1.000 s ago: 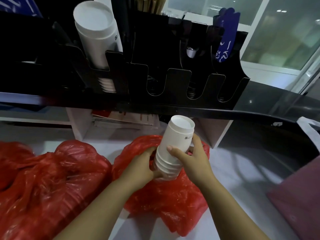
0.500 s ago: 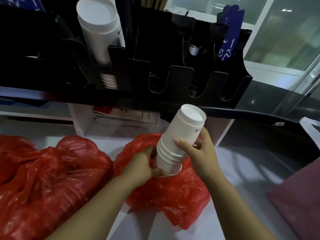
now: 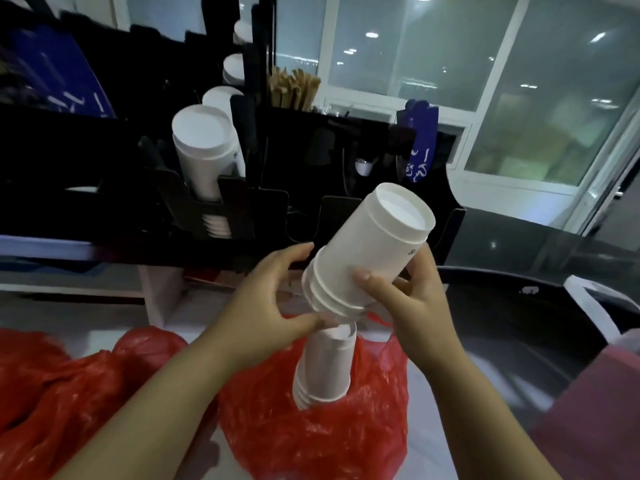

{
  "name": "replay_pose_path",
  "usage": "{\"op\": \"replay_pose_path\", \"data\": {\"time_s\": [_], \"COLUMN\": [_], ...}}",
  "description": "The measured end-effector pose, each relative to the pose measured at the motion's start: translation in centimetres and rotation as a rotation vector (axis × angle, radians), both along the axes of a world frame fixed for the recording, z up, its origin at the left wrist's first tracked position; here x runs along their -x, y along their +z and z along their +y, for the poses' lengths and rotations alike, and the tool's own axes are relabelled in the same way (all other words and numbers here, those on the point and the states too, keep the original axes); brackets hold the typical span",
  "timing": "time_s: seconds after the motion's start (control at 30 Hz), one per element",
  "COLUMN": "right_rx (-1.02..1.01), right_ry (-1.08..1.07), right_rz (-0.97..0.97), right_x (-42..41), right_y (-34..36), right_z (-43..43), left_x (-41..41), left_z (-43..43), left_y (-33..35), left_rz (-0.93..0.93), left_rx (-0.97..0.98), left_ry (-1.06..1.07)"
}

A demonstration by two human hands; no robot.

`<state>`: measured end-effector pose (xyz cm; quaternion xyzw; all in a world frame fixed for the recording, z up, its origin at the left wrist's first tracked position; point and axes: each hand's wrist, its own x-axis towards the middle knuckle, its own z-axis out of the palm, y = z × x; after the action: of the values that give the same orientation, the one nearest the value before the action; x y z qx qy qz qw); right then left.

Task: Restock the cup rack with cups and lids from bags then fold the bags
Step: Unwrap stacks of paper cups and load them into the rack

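Cups (image 3: pixel 367 258), a short nested stack, sit tilted in both hands' grip, left hand (image 3: pixel 266 299) at the rims, right hand (image 3: pixel 415 306) round the side, above the red bag (image 3: pixel 311 441). More stand in it and several rack (image 3: pixel 270 216) slots look vacant, so restocking seems early; no bag is folded.

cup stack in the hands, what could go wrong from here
1. The held cups are tilted, with the left hand and right hand gripping only their lower end, so the nested cups might slip apart.
2. The other stack stands unsupported in the soft red bag just under the hands; a bump could topple it.
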<state>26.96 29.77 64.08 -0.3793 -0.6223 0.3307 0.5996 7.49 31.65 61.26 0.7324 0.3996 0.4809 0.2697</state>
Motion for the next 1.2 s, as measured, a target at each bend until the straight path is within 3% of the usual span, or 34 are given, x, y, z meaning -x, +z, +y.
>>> {"op": "replay_pose_path", "data": {"time_s": [0.17, 0.4, 0.67, 0.9, 1.2], "right_rx": [-0.073, -0.205, -0.35, -0.52, -0.438], "right_ry": [0.12, 0.121, 0.12, -0.051, -0.146], "right_rz": [0.08, 0.106, 0.185, 0.031, -0.236], "right_x": [1.6, 4.4, 8.6, 12.0, 14.8], "right_y": [4.5, 10.4, 17.2, 20.8, 22.4], "right_z": [-0.4, 0.2, 2.0, 6.5, 12.6], "left_x": [1.1, 4.6, 8.5, 12.4, 16.4], "left_z": [-2.1, -2.3, -0.2, 4.9, 11.8], "left_y": [5.8, 12.0, 18.1, 20.0, 19.2], "left_rz": [0.088, 0.254, 0.272, 0.146, 0.238], "left_rx": [-0.247, -0.564, -0.683, -0.507, -0.308], "left_ry": [0.118, 0.306, 0.375, 0.347, 0.414]}}
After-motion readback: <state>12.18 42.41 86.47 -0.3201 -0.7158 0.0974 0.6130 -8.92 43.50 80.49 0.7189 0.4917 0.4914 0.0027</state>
